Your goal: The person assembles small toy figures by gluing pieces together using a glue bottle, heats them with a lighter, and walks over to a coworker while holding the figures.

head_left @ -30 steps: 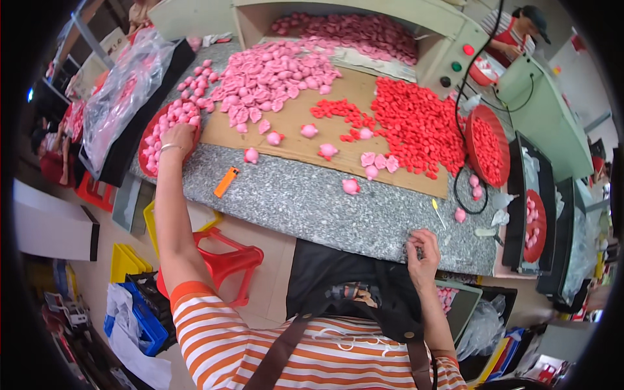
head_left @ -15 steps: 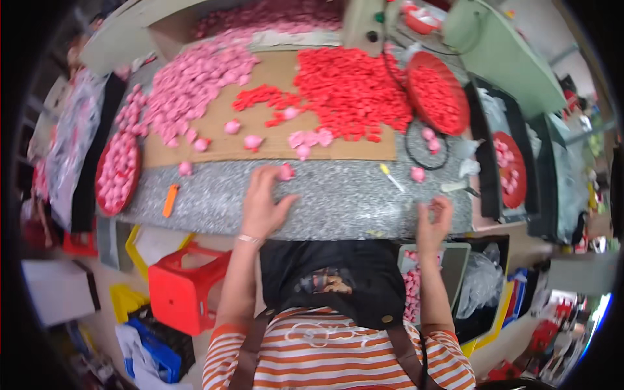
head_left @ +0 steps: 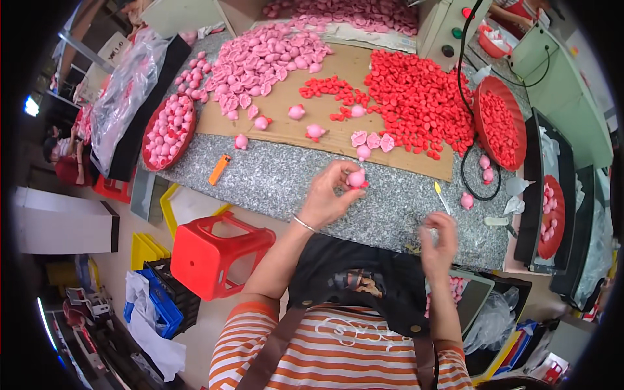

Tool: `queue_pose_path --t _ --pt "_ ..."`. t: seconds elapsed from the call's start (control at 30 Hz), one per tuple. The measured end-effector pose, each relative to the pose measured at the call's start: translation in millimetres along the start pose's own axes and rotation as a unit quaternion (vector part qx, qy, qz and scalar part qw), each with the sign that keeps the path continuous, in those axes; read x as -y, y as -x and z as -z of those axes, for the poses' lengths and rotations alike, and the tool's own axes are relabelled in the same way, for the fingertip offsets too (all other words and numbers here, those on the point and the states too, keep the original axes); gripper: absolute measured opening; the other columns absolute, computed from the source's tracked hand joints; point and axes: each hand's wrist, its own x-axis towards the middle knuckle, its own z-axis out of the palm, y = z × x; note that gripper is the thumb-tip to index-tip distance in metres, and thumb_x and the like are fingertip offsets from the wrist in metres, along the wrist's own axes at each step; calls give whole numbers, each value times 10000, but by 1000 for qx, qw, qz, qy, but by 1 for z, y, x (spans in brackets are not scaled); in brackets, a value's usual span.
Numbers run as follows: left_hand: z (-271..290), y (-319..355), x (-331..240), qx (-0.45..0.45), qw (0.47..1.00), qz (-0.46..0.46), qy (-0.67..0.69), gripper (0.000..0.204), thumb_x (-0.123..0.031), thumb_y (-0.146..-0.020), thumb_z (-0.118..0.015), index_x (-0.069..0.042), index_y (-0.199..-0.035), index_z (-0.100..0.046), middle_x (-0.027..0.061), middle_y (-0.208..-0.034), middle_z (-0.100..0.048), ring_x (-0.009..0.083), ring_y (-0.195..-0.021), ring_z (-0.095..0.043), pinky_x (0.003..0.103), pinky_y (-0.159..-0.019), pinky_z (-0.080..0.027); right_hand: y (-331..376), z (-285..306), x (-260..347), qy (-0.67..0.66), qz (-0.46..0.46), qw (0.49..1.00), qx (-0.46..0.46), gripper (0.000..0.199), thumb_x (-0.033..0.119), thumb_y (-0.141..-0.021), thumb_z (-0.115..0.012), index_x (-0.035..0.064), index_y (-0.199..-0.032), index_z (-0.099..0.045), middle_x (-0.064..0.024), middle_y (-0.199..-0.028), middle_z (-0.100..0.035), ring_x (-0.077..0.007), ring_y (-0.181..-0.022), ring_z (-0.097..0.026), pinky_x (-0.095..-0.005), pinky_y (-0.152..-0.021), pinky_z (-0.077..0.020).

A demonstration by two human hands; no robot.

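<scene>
My left hand (head_left: 329, 198) is over the front of the speckled grey worktop (head_left: 279, 172), its thumb and fingers closed around a small pink ball piece (head_left: 355, 179) with red at its base. My right hand (head_left: 440, 244) hovers at the worktop's front edge, fingers curled and thumb apart; nothing shows in it. Beyond the left hand, several similar pink balls (head_left: 315, 132) stand on a cardboard sheet (head_left: 409, 156), beside some pink petal-like shells (head_left: 373, 140). A heap of pink shell pieces (head_left: 266, 62) and a heap of small red pieces (head_left: 416, 97) lie farther back.
A red bowl of pink balls (head_left: 170, 133) sits at left, a red bowl of red pieces (head_left: 499, 123) at right. An orange cutter (head_left: 220, 169), a yellow-tipped tool (head_left: 442, 197) and a black cable (head_left: 463, 175) lie on the worktop. A red stool (head_left: 208, 260) stands below left.
My left hand has closed on the pink ball that lay beside its fingers. My right hand has moved leftward along the worktop edge. The whole view has shifted and turned.
</scene>
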Motion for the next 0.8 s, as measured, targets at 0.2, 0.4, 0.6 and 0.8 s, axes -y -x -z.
queue_pose_path --t 0.2,0.4,0.6,0.8 --pt "-21 13 -10 16 921 15 389 418 109 -782 -640 -19 -1156 -505 93 -1128 -546 176 -1059 -570 308 -909 -494 -28 -69 38 -245 -38 966 73 314 -63 -753 -692 -14 -1047 -594 -99 -1074 -545 -135 -874 -583 -264 -775 -497" --pt "-24 20 2 6 899 73 433 451 93 -797 -637 -19 -1203 -476 138 -1207 -553 218 -1136 -550 344 -974 -464 -37 -77 35 -236 -20 967 97 300 -60 -763 -701 -16 -1041 -598 -82 -1061 -531 -111 -879 -572 -246 -781 -492" --pt "-21 16 2 22 910 73 408 447 82 -818 -621 -7 -1227 -464 137 -1206 -559 219 -1146 -545 340 -991 -449 -40 -78 32 -219 -11 972 90 320 -61 -763 -694 -4 -1066 -609 -76 -1051 -533 -107 -864 -571 -247 -770 -491" --pt "-20 19 4 39 922 45 384 426 94 -836 -593 -2 -1239 -492 108 -1161 -576 183 -1102 -567 296 -938 -477 -47 -68 28 -161 15 977 140 387 -57 -757 -678 10 -1133 -614 -80 -1055 -540 -127 -859 -580 -258 -775 -495"
